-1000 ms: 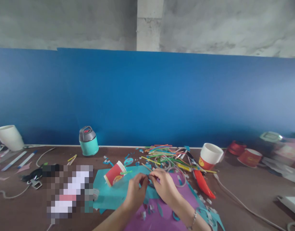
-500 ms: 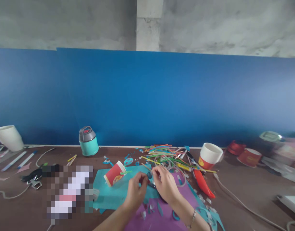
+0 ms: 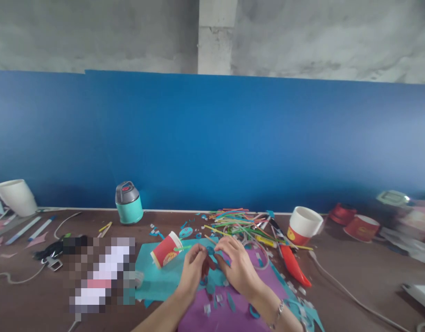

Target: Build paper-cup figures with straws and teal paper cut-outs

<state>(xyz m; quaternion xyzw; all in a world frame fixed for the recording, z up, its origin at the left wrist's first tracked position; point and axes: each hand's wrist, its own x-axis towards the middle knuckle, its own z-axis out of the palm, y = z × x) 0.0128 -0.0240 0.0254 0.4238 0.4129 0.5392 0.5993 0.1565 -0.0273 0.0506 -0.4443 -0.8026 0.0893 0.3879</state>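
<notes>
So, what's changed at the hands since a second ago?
The left hand has drawn slightly left from the right hand; a small round blue piece now shows between their fingertips. Whether either let go is unclear. The tipped red paper cup stayed put.

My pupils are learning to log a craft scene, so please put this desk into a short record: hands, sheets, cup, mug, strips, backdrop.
left hand: fingers bent beside a small blue piece; grip unclear
right hand: fingertips close to the same piece; bracelet on wrist
sheets: teal and purple
cup: red, tilted, over the teal sheet
mug: white and red, upright
strips: thin, many colours, heaped beyond the hands
backdrop: blue panel
</notes>
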